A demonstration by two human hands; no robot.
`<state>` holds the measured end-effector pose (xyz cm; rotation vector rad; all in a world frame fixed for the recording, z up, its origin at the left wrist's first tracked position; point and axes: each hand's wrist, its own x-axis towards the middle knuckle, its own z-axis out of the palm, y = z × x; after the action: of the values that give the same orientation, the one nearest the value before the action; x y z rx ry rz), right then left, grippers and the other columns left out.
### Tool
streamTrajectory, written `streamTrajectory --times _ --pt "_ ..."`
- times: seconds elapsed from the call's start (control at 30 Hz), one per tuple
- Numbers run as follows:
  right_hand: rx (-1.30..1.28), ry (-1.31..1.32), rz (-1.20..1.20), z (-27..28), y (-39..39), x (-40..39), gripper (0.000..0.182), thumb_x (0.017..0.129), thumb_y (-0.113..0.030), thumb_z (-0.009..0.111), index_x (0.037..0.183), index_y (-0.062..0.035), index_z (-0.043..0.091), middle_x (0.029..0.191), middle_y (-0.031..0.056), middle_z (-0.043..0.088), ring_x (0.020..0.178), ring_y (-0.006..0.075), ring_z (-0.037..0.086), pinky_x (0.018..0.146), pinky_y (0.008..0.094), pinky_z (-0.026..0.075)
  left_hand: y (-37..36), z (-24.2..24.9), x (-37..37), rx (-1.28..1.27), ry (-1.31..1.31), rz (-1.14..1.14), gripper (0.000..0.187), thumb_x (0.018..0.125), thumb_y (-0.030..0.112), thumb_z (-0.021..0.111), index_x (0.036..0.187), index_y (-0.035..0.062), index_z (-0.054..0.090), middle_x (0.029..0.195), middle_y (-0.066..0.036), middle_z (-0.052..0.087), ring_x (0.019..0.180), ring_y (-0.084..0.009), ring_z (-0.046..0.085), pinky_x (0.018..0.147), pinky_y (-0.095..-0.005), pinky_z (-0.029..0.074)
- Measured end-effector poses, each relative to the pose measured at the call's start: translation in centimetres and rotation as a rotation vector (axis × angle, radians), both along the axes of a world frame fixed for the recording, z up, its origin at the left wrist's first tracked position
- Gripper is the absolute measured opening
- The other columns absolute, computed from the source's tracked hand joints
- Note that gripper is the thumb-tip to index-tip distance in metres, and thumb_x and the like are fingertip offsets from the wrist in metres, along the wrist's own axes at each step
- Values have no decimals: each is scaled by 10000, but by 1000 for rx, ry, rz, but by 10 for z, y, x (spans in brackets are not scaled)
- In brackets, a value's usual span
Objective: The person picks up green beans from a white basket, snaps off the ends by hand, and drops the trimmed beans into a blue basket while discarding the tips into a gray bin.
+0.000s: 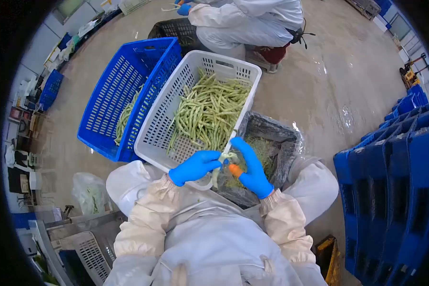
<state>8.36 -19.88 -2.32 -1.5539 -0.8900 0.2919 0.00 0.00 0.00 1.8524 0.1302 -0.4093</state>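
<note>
My left hand (195,168), in a blue glove, is closed around a few green beans (216,177) that stick out past its fingers. My right hand (253,174), also blue-gloved, has an orange cover (235,170) on its thumb. Its index finger and thumb are spread on either side of the bean ends, and I see nothing gripped between them. In front of my hands a white perforated crate (150,136) holds a heap of green beans (209,107). Below my right hand is a box lined with black plastic (291,138), with bits of bean trimmings (264,150) inside.
Left of the white crate stands a blue crate (102,102) with some beans. A co-worker in white (248,24) sits beyond, beside a black crate (176,29). Blue pallets (391,190) are stacked on the right. A clear plastic bag (88,193) lies at left.
</note>
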Motion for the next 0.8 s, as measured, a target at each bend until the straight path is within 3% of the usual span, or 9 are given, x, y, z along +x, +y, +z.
streamTrajectory --times 0.07,0.17,0.3,0.4,0.47,0.57,0.63,0.7,0.8 --pt "-101 -6 73 -11 15 7 324 878 -87 548 1199 -49 519 1120 101 584 1030 191 547 968 325 366 10 1 9 71 -29 -24 255 869 125 545 1103 44 609 924 -82 637 862 -133 590 767 -257 457" --pt "-10 305 88 -7 -22 -16 232 863 -104 569 1085 -36 555 944 74 584 860 166 565 749 304 452 -30 -3 -10 -73 -14 154 223 885 147 524 1045 16 606 892 -68 622 843 -145 597 744 -272 478" --pt "-55 398 88 -12 -35 -10 226 870 -97 561 1083 -22 555 969 38 581 873 138 561 781 286 465 -11 11 -12 -414 0 474 219 901 176 509 1034 17 580 884 -60 609 831 -163 605 732 -302 502" --pt "141 641 -56 4 -48 8 165 868 -114 561 1009 -28 564 919 48 571 839 144 553 772 293 462 16 19 -14 -480 -123 667 246 908 211 509 1072 31 546 887 -58 600 825 -178 609 724 -339 519" --pt "660 865 -251 7 -53 20 112 853 -110 567 946 -47 566 850 44 548 751 135 538 694 277 452 28 18 -16 -545 -210 749 276 905 227 522 1094 26 529 895 -57 599 829 -178 608 729 -341 520" --pt "745 893 -286 -10 -62 31 89 845 -110 570 922 -66 568 772 23 530 655 116 503 593 246 422 23 19 -13 -535 -230 772 278 909 229 519 1096 23 526 900 -59 599 835 -178 608 729 -339 522" --pt "555 885 -346 10 -55 13 126 834 -84 572 958 -72 594 734 6 530 618 69 458 526 213 365 11 19 -6 -551 -243 759 264 916 222 505 1089 25 537 903 -57 601 836 -165 606 714 -325 524" --pt "109 577 -162 24 -42 -4 171 825 -49 576 990 -66 619 733 0 547 644 54 468 543 200 376 -4 18 2 -574 -255 746 252 923 215 491 1083 28 547 906 -55 603 836 -152 604 699 -310 525" --pt "105 471 -14 4 -29 -18 184 809 -33 610 992 -24 626 856 37 602 737 131 565 644 264 451 -23 24 8 -530 -240 722 244 920 211 494 1072 30 554 904 -51 603 833 -147 604 709 -308 523"
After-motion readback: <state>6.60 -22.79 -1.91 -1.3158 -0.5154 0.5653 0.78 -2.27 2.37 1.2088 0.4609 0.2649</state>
